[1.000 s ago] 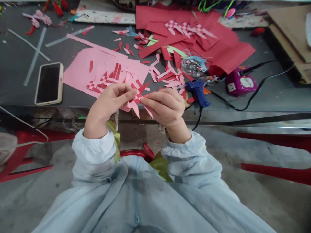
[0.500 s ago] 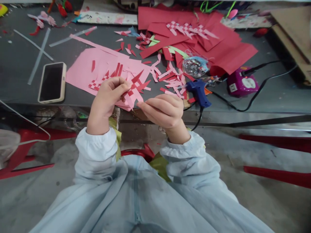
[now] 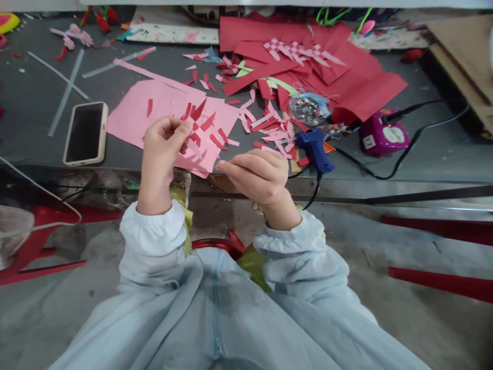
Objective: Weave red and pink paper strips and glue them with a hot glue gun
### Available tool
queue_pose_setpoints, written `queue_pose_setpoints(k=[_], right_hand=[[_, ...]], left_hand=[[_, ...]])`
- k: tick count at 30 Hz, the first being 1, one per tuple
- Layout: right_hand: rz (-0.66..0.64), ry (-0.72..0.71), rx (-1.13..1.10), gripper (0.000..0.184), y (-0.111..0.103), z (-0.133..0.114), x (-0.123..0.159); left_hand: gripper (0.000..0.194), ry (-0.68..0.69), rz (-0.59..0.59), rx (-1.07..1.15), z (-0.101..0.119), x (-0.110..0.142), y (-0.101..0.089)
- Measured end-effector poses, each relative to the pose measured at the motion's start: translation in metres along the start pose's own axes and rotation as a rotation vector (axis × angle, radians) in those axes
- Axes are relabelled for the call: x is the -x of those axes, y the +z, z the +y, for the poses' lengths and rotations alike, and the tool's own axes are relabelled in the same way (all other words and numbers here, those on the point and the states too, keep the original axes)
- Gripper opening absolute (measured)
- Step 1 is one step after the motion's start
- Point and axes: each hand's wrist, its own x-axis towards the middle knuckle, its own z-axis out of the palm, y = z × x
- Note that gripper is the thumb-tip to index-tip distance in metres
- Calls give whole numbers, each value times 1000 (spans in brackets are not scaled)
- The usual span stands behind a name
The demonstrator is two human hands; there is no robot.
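Note:
Between thumb and fingers, my left hand point(image 3: 164, 149) pinches a small woven paper piece point(image 3: 195, 128) of red and pink strips with pointed ends. It is raised over the pink paper sheets point(image 3: 129, 110) at the table's near edge. To its right, apart from the woven piece, my right hand point(image 3: 262, 174) is closed, with thumb and fingers pressed together. Whatever those fingers may hold is too small or hidden to make out. Red strips point(image 3: 219, 140) lie on the pink paper between the hands. A blue glue gun point(image 3: 314, 146) rests just beyond my right hand.
A phone point(image 3: 85, 132) lies at the left. Paper scraps point(image 3: 269, 123), a round container of small beads point(image 3: 309, 109) and red paper sheets point(image 3: 370, 82) cover the middle and back right. A purple box point(image 3: 385, 133) with a black cable stands at the right. Finished-looking woven pieces point(image 3: 296, 50) lie on the red sheets.
My left hand has moved slightly left and up with the woven piece, away from my right hand. My right hand has hardly moved and stays closed.

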Motion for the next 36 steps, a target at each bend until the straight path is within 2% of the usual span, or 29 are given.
queue_pose_setpoints(k=[2, 4, 9, 11, 15, 18, 20, 22, 24, 25, 27, 29, 33, 36], right_hand=[[-9, 52, -12, 7, 0, 0, 1], [-14, 109, -32, 2, 0, 1, 1], [-111, 243, -98, 29, 2, 0, -2], [-183, 313, -163, 34, 4, 0, -2], [-334, 451, -370, 28, 9, 0, 0], [-338, 553, -456, 26, 9, 1, 0], [-286, 651, -477, 24, 7, 4, -1], [-231, 790, -461, 25, 5, 7, -1], [-192, 928, -439, 29, 5, 11, 0], [-183, 976, -438, 31, 5, 12, 0], [-179, 1023, -447, 33, 5, 15, 1], [-185, 1030, -452, 35, 6, 15, 1], [-201, 1011, -457, 39, 6, 14, -1], [-208, 995, -438, 43, 6, 12, -2]], left_hand=[[21, 48, -7, -73, 1, 2, -2], [25, 43, -89, -136, 5, 7, -3], [27, -54, -411, -342, 17, 16, -7], [23, -43, -467, -384, 21, 17, -10], [16, 17, -515, -451, 26, 16, -16], [26, 22, -450, -415, 25, 14, -24], [30, 50, -259, -385, 20, 10, -32], [24, 88, 23, -445, 13, 6, -42], [11, 104, 222, -688, 6, 1, -50], [7, 84, 261, -795, 4, -1, -52], [20, 53, 230, -946, 0, -4, -54], [31, 63, 143, -1037, -1, -6, -52], [33, 114, 11, -1146, -2, -8, -45], [35, 100, -41, -1106, -8, -12, -45]])
